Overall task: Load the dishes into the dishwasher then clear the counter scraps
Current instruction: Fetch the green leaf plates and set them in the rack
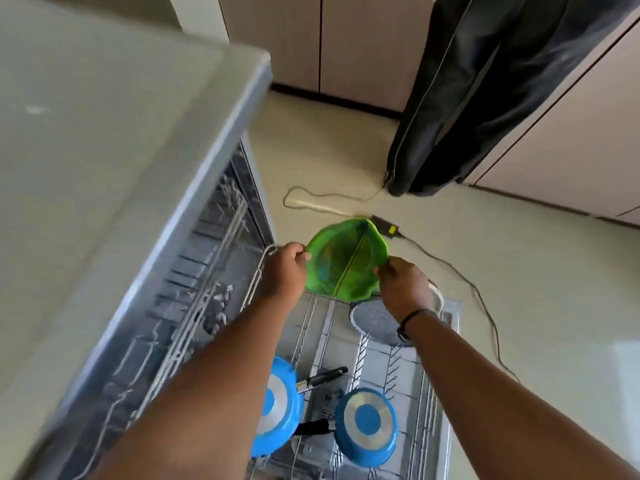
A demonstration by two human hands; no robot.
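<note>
1. Head cam: both my hands hold the green leaf-shaped plate (346, 259) mid-frame, above the far end of the pulled-out lower rack (429, 393).
2. L hand (284, 271) pinches its left rim; R hand (405, 289) pinches the right rim, fingers curled on the edge.
3. Plate is tilted, inner face toward me.
4. Rack, lower centre: two blue pans (367, 426), black handles, bottoms up; grey speckled dish (375, 322) just under my R wrist.
5. Countertop (104, 150) fills upper left; cable (485, 306) on floor at right.
</note>
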